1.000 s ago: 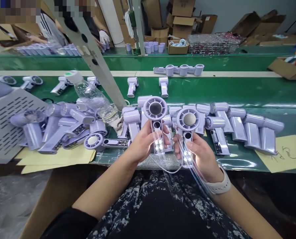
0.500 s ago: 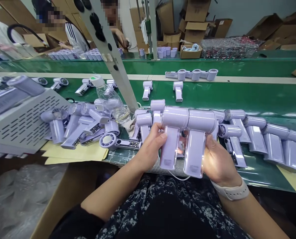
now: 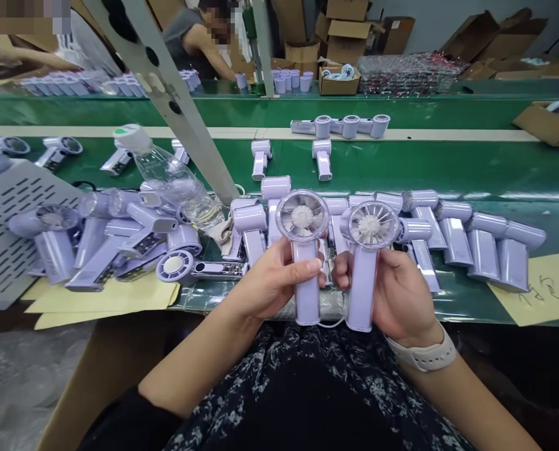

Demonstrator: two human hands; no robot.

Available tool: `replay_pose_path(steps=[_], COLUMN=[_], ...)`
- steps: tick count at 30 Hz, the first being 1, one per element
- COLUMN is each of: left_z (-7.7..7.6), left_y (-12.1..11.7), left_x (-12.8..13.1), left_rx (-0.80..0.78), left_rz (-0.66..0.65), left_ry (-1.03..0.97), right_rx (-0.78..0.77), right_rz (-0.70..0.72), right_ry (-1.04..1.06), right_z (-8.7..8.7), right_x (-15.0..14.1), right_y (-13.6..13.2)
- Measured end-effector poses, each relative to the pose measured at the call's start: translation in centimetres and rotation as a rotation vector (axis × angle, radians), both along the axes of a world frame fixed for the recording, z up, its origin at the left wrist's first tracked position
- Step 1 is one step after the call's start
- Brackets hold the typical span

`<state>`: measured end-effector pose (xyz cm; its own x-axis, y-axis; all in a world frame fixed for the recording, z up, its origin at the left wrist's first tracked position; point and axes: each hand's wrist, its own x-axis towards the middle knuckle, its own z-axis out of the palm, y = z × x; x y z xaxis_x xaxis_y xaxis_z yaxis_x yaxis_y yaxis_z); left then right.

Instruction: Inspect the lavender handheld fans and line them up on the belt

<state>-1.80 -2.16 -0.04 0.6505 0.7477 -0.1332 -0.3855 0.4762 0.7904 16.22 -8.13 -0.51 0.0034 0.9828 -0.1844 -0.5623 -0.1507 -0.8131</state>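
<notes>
My left hand [image 3: 272, 279] is closed around the handle of a lilac handheld fan [image 3: 306, 285], its thumb across the front. In my right hand [image 3: 404, 294] is a second lilac handheld fan [image 3: 361, 291], gripped by its handle. Both fans stand upright side by side, their clear round blade ends turned toward me, with a narrow gap between them. Behind them, more lilac fans [image 3: 250, 219] stand along the bench edge. To the left, a fan with open circuitry [image 3: 219, 268] lies flat beside a heap of fan bodies [image 3: 141, 219].
A clear plastic bottle [image 3: 171, 175] leans near a slanted metal post [image 3: 180, 119]. At left stands a slotted grey metal box [image 3: 7, 232]. Yellow paper [image 3: 540, 288] lies at right. Fans [image 3: 324, 160] rest on the green belt [image 3: 402, 166]; a co-worker [image 3: 197, 41] is across it.
Both held fans have turned from their side profile, so their blade ends now face me. The view has shifted, moving the bench items leftward.
</notes>
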Motion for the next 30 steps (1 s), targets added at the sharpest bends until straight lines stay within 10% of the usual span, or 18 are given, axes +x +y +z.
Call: replay_pose_path(steps=[20,30], left_z=[0.2,0.0], left_y=[0.3,0.2], left_x=[-0.6,-1.6], left_rx=[0.204,1.214], left_rz=[0.002,0.286], left_ry=[0.138,0.228], right_rx=[0.064,0.755], right_rz=[-0.251,0.003], right_ry=[-0.128,-0.704], right_z=[-0.9,0.1], right_x=[0.5,2.3], right_y=[-0.4,-2.5])
